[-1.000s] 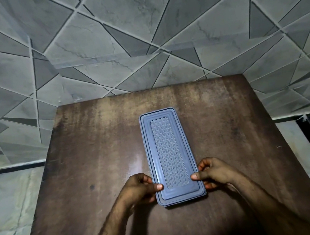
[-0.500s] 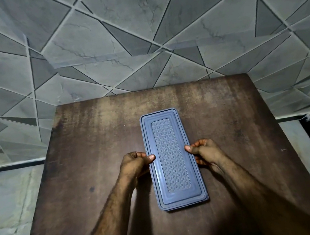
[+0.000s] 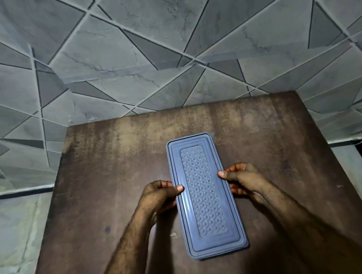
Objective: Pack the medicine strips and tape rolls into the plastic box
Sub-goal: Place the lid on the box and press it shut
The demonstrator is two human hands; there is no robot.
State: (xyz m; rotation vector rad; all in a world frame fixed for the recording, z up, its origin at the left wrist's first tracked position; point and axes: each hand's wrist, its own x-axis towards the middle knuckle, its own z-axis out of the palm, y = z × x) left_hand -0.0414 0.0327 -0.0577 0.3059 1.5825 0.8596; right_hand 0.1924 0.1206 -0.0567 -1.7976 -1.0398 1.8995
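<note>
I'm looking down at the plastic box (image 3: 206,194), a long blue-grey one with its lid (image 3: 203,190) on, lying flat in the middle of the dark brown table (image 3: 100,161) with its long axis running from six o'clock up to twelve. My left hand (image 3: 159,196) is pinching the box's left long edge, at nine o'clock from its centre, thumb lying on top of the lid's rim and the other fingers curling down the side. My right hand (image 3: 243,178) is doing the same on the right long edge, at three o'clock, thumb tip pressing on the rim, fingers tucked along the wall below. So both grips are closing on the box itself, about midway along its length, and the box is sitting squarely between my two hands. The lid's patterned centre panel is facing up. Grey tiles (image 3: 163,47) with dark crossing lines are filling everything past the table's twelve o'clock edge.
</note>
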